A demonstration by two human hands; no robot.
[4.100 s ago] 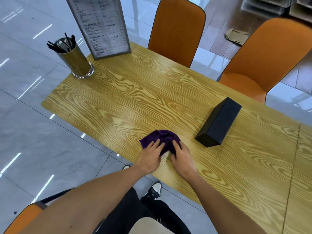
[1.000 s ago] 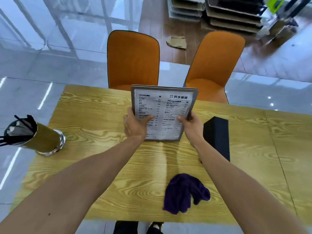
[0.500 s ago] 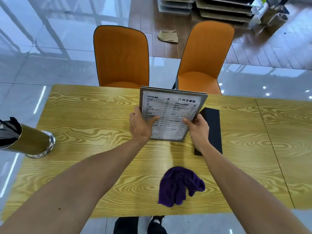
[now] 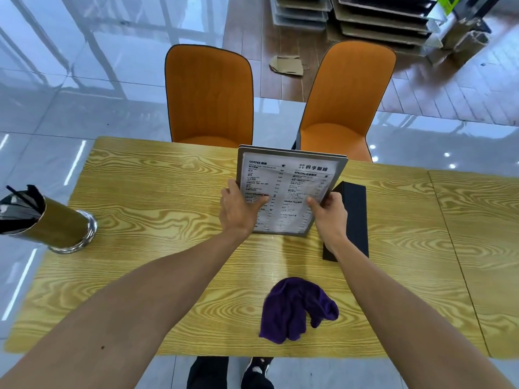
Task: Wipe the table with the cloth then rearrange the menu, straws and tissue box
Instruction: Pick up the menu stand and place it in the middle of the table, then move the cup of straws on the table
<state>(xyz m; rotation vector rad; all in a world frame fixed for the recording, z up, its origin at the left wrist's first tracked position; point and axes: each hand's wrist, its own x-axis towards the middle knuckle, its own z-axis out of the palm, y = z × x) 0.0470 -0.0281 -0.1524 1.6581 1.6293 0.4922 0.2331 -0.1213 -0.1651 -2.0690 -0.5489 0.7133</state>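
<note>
Both hands hold the framed menu upright over the middle of the wooden table. My left hand grips its left edge and my right hand grips its lower right edge. The black tissue box lies just right of the menu, partly behind my right wrist. A crumpled purple cloth rests near the front edge, touched by neither hand. At the far left edge stands a gold metal cup with black straws in it.
Two orange chairs stand behind the table's far edge. A second table top adjoins on the right. Glossy tiled floor surrounds the table, and my shoes show below the front edge.
Four seconds ago both hands were on the purple cloth; now the cloth lies loose and both hands hold the menu. Over the last second the menu has shifted right, toward the tissue box.
</note>
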